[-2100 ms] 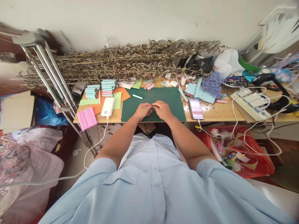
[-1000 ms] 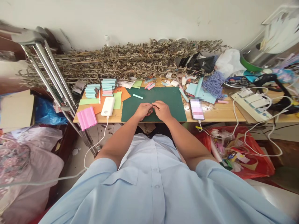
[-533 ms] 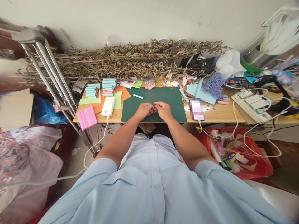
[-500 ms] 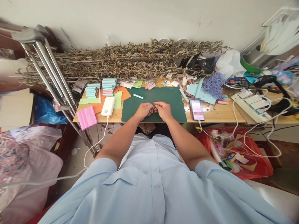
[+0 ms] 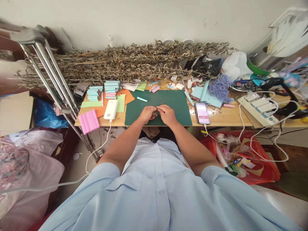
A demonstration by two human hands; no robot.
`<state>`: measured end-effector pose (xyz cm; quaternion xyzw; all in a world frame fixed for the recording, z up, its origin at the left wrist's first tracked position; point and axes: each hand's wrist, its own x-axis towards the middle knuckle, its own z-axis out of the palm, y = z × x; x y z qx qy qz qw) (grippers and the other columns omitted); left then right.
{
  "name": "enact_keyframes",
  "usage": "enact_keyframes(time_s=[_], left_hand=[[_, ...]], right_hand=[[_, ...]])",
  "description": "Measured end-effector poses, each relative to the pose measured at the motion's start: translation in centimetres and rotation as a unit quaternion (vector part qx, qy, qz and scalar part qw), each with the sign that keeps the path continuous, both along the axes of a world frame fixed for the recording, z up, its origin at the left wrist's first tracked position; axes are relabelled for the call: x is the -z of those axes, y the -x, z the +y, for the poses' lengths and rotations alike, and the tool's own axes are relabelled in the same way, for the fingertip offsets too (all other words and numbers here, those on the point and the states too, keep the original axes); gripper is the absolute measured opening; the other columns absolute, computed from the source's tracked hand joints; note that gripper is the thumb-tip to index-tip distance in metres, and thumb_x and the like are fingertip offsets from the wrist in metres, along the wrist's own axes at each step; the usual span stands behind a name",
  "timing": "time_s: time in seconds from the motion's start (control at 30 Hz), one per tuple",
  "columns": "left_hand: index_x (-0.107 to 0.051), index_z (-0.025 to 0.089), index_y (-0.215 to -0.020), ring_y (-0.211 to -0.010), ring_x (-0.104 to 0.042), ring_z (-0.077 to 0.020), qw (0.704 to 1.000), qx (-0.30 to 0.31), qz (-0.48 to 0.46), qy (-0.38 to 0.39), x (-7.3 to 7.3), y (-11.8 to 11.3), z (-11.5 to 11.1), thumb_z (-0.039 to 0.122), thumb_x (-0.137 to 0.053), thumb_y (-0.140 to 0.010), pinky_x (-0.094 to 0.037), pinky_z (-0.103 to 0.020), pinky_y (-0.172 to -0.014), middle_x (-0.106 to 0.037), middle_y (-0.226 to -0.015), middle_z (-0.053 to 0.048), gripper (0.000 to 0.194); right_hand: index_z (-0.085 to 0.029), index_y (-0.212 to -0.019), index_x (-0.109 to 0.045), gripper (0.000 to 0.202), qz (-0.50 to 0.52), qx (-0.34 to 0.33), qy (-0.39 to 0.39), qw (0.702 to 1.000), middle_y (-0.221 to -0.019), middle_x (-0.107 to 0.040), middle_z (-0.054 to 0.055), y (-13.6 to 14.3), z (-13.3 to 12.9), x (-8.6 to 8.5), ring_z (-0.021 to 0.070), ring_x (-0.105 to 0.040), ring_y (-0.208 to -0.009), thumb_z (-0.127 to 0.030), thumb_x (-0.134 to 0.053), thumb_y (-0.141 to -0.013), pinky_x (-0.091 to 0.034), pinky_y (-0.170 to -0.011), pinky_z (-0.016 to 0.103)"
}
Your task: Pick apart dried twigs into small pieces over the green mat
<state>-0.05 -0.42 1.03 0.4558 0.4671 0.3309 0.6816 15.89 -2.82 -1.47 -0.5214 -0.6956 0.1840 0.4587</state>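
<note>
Above the green cutting mat [image 5: 134, 112], my left hand [image 5: 147, 114] and my right hand [image 5: 168, 115] meet with their fingertips close together. My left hand is curled around a small clump of brownish dried leaves [image 5: 154, 113], partly hidden by the fingers. The fingers of my right hand are pinched together over that clump; what lies between them is too small to make out. A slim light-blue paper roll [image 5: 142, 99] lies on the mat, beyond my left hand.
Long bundles of dried stems [image 5: 134, 62] lie along the wall. Left of the mat are stacked blue rolls [image 5: 112, 86], a white power bank [image 5: 111, 109] and pink paper [image 5: 89, 121]. To the right are a phone [image 5: 203, 114], purple cord [image 5: 219, 88] and a power strip [image 5: 258, 110].
My right fingers have shifted slightly up and left over my left hand, and more of the brownish clump shows. The things on the table have stayed in place.
</note>
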Motion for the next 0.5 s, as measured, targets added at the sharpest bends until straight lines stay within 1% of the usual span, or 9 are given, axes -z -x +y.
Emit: enact_keyframes(time_s=[0.07, 0.17, 0.33, 0.43, 0.5], left_hand=[[-0.065, 0.014, -0.080, -0.039, -0.047, -0.0079, 1.000, 0.008, -0.007, -0.008, 0.27, 0.11, 0.06, 0.030, -0.059, -0.089, -0.025, -0.020, -0.039, -0.060, -0.056, -0.001, 0.020], [-0.066, 0.014, -0.081, -0.038, -0.046, -0.0075, 1.000, 0.012, 0.000, -0.015, 0.37, 0.07, 0.05, 0.027, -0.058, -0.090, -0.025, -0.019, -0.039, -0.059, -0.055, 0.000, 0.017], [-0.063, 0.014, -0.077, -0.038, -0.045, -0.0067, 0.999, 0.002, 0.016, -0.028, -0.04, -0.21, -0.11, 0.021, -0.058, -0.089, -0.025, -0.019, -0.040, -0.058, -0.054, 0.000, 0.016], [-0.063, 0.014, -0.076, -0.038, -0.044, -0.0065, 0.999, 0.007, 0.027, -0.028, -0.33, -0.29, -0.20, 0.020, -0.058, -0.088, -0.025, -0.019, -0.041, -0.057, -0.053, 0.000, 0.015], [-0.063, 0.014, -0.076, -0.038, -0.044, -0.0064, 0.999, 0.010, 0.034, -0.029, -0.42, -0.32, -0.23, 0.019, -0.057, -0.088, -0.026, -0.019, -0.041, -0.057, -0.052, 0.001, 0.015]], right_hand=[[-0.024, -0.103, -0.080, 0.024, -0.021, -0.007, -0.013, 1.000, -0.107, -0.078, 0.007, -0.04, 0.00, 0.05, 0.0229, -0.072, -0.104, -0.024, -0.057, -0.096, -0.058, -0.099, 0.040], [-0.023, -0.103, -0.079, 0.026, -0.055, 0.004, -0.018, 0.998, -0.106, -0.078, 0.007, 0.04, 0.09, 0.14, 0.0227, -0.072, -0.103, -0.019, -0.054, -0.096, -0.058, -0.098, 0.039], [-0.021, -0.106, -0.077, 0.031, -0.095, -0.001, -0.012, 0.995, -0.107, -0.078, 0.009, 0.08, 0.13, -0.22, 0.0240, -0.071, -0.105, -0.013, -0.049, -0.095, -0.057, -0.099, 0.039], [-0.022, -0.102, -0.077, 0.029, -0.072, -0.001, 0.010, 0.997, -0.101, -0.078, 0.008, -0.02, 0.17, -0.45, 0.0245, -0.071, -0.101, -0.015, -0.051, -0.093, -0.057, -0.098, 0.040], [-0.022, -0.098, -0.077, 0.025, -0.017, 0.001, 0.040, 0.999, -0.096, -0.077, 0.007, -0.05, 0.28, -0.34, 0.0234, -0.071, -0.094, -0.019, -0.053, -0.092, -0.058, -0.093, 0.040]])
